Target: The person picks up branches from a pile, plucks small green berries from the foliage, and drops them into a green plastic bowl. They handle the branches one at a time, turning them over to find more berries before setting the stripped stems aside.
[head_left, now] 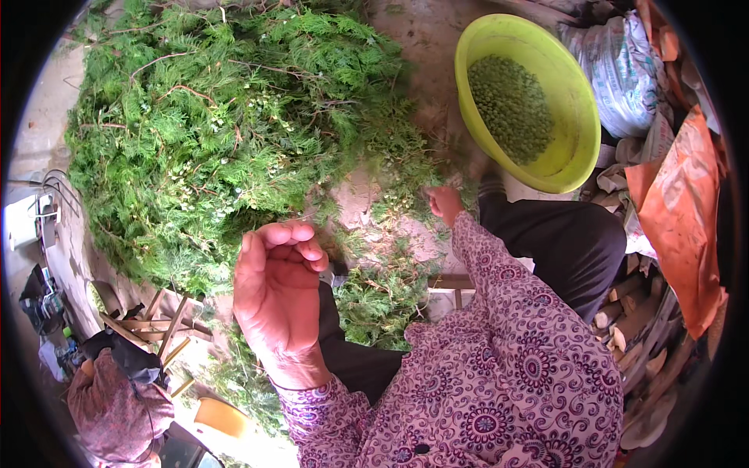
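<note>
A layer of green cones already lies in the tub toward half past one, but the heap of branches at ten o'clock is large, so I judge that much is left. The hands are apart: the left hand, at eight, curls loosely and empty; the right hand, at two, is beside sprigs, its grip I cannot tell.

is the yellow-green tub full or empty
Partly full: the tub has small green pieces heaped across its bottom, while much of its inner wall shows bare.
</note>
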### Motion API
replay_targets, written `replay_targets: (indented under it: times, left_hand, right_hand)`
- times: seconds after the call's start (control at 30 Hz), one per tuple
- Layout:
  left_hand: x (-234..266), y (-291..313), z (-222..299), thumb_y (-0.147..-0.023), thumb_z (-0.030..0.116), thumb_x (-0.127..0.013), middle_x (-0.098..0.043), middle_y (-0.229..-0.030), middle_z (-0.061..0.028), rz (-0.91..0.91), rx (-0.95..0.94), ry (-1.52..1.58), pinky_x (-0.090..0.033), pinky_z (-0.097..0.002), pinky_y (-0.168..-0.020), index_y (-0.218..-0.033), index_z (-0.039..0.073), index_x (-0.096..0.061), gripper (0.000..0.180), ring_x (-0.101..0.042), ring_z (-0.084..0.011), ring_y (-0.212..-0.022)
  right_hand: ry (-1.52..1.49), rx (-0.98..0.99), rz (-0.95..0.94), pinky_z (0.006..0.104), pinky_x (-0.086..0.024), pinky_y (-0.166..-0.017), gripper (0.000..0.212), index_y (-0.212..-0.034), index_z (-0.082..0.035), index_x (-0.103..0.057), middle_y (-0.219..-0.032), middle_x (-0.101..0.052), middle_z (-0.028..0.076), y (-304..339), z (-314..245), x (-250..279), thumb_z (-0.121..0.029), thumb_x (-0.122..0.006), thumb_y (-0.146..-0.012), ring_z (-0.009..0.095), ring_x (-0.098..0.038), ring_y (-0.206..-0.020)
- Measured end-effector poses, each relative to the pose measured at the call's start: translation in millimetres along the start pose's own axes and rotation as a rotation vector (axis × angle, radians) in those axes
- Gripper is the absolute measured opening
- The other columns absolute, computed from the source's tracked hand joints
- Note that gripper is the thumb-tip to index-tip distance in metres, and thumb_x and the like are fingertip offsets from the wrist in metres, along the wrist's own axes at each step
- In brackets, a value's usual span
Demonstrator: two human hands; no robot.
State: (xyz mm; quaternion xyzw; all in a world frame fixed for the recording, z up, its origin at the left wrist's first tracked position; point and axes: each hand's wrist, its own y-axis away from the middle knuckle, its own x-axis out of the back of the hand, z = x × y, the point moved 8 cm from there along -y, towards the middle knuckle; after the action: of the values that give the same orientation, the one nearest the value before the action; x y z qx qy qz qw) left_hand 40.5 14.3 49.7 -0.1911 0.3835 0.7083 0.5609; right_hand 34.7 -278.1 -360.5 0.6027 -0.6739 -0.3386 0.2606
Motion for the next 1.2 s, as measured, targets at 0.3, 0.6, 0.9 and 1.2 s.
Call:
replay_targets:
  times: [0.3, 0.6, 0.9, 1.2]
  left_hand:
    - [3.7, 0.6, 2.4, -0.09, 0.025, -0.043, -0.058, -0.09, -0.0127, 0.052, -0.018, -0.01, -0.038, -0.032, -0.066, -0.091, 0.001, -0.056, 0.028, -0.05, -0.0199, -0.075]
    - [0.7, -1.9, -2.7, -0.089, 0.026, -0.045, -0.059, -0.089, -0.0121, 0.04, -0.006, -0.004, -0.04, -0.0316, -0.066, -0.089, 0.001, -0.057, 0.027, -0.051, -0.0188, -0.074]
    - [-15.0, 9.2, -0.5, -0.085, 0.02, -0.055, -0.063, -0.084, -0.0083, 0.011, -0.177, -0.478, -0.043, -0.0246, -0.063, -0.086, 0.003, -0.062, 0.019, -0.054, -0.0115, -0.069]
    - [-11.7, 4.8, -35.0, -0.079, 0.009, -0.063, -0.062, -0.079, -0.0059, -0.179, -0.206, -0.789, -0.045, -0.0203, -0.06, -0.096, -0.003, -0.058, 0.022, -0.054, -0.0071, -0.07]
  right_hand:
    - [-0.474, -0.279, 0.49, 0.0273, -0.031, -0.032, 0.018, -0.074, -0.004, -0.053, -0.053, -0.046, 0.007, -21.0, -48.1, -11.0, -0.019, -0.063, -0.078, 0.014, -0.039, -0.037]
    - [-0.12, 0.05, -0.023, 0.0268, -0.036, -0.038, 0.011, -0.079, 0.002, -0.057, -0.054, -0.047, 0.003, 17.9, -86.0, -67.6, -0.009, -0.058, -0.079, 0.012, -0.043, -0.043]
    - [0.333, 0.5, -0.204, 0.0207, -0.034, -0.044, 0.019, -0.073, 0.002, -0.06, -0.055, -0.051, -0.001, 170.5, -170.5, -123.4, -0.017, -0.062, -0.076, 0.005, -0.044, -0.048]
    - [0.606, 1.184, -0.4, 0.0268, -0.042, -0.053, 0.016, -0.081, -0.001, -0.063, -0.064, -0.057, 0.01, 309.3, -233.2, -167.0, -0.015, -0.064, -0.072, 0.013, -0.055, -0.057]
